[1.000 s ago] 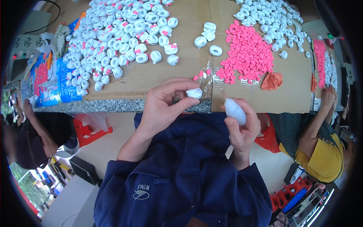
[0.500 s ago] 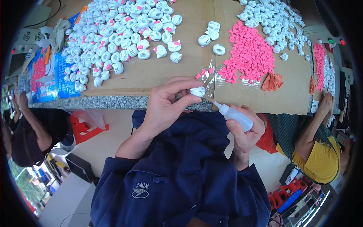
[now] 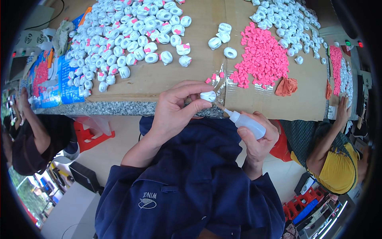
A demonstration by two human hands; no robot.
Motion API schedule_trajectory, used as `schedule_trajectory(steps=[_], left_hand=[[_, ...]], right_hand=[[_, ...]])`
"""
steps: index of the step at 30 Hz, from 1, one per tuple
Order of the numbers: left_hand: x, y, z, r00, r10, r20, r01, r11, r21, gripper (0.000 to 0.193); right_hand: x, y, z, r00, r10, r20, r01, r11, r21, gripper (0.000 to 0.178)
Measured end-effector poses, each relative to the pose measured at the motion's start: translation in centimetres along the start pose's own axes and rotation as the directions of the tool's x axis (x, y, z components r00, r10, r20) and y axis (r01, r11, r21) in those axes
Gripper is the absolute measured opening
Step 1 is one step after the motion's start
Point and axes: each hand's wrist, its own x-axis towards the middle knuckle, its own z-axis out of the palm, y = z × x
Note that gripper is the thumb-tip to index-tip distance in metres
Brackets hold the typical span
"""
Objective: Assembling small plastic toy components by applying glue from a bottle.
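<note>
Between the thumb and fingers of my left hand point(image 3: 177, 105) is a small white plastic piece point(image 3: 208, 96), held just over the table's front edge. My right hand point(image 3: 260, 135) is wrapped round a translucent squeeze bottle point(image 3: 250, 124). The bottle's thin nozzle points up and left at the piece; whether the tip touches it I cannot tell. Several loose pink bow-shaped bits point(image 3: 214, 76) lie just beyond my left fingers. Farther right is a large heap of pink bits point(image 3: 262, 55). A few white pieces point(image 3: 230, 52) lie between the heaps.
White pieces with pink bows point(image 3: 135, 40) cover the left of the cardboard point(image 3: 191, 71). Plain white pieces point(image 3: 286, 20) are piled at the far right. An orange crumpled scrap point(image 3: 286, 86) lies near the right front. A person point(image 3: 334, 159) works at the right, another point(image 3: 34, 143) at the left.
My hands, the white piece and the bottle stay almost still. One bow-bearing piece on the left has rolled slightly. Both neighbouring people's arms have shifted.
</note>
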Motion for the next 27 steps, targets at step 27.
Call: schedule_trajectory(steps=[27], left_hand=[[-0.9,-1.2,0.5,0.998,-0.033,0.058,0.039,0.992,-0.118,0.03]], right_hand=[[2.0,2.6,1.5,0.983,-0.097,-0.154,0.084,0.993,-0.084,0.036]])
